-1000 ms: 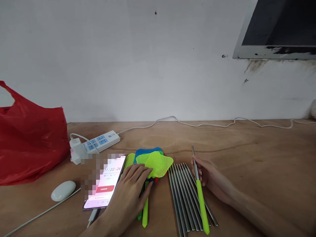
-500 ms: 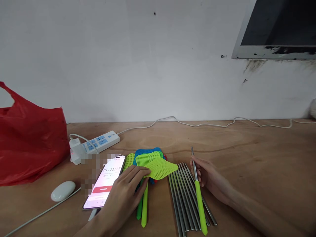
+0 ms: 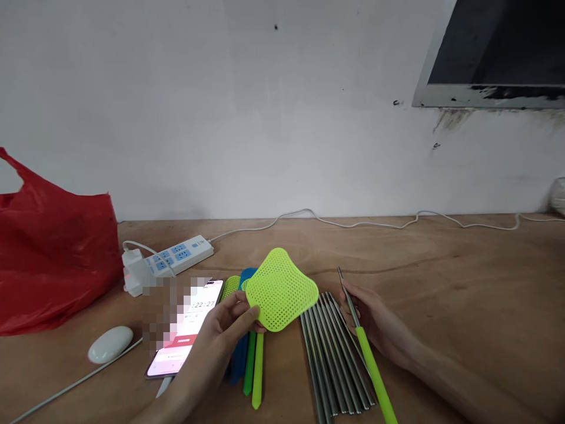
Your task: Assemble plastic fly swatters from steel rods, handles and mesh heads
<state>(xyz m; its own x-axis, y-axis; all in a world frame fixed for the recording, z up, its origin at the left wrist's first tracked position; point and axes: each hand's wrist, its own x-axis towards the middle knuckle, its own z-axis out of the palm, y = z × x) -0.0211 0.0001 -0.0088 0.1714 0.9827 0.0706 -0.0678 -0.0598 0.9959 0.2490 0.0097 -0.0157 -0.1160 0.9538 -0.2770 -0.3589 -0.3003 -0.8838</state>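
A yellow-green perforated fly swatter head (image 3: 282, 288) is pinched at its lower left corner between the thumb and fingers of my left hand (image 3: 220, 333). It is lifted, its mesh face turned toward me. My right hand (image 3: 368, 312) grips a metal rod near its upper end; a yellow-green handle (image 3: 375, 371) covers the lower part. Rod tip and swatter head are apart. Beneath my left hand lie more swatter pieces, partly hidden: a blue head (image 3: 248, 275), a green handle (image 3: 249, 368) and another yellow-green handle. Several bare metal rods (image 3: 335, 359) lie side by side between my hands.
A lit phone (image 3: 194, 324) lies left of my left hand, beside a white mouse (image 3: 110, 344). Behind are a power strip (image 3: 185, 253) with a plugged-in charger (image 3: 136, 271) and a red plastic bag (image 3: 53, 253). A white cable (image 3: 344, 225) runs along the wall.
My left hand has raised the yellow-green swatter head and tilted it upright. In my right hand, the rod's handle end has swung to the right.
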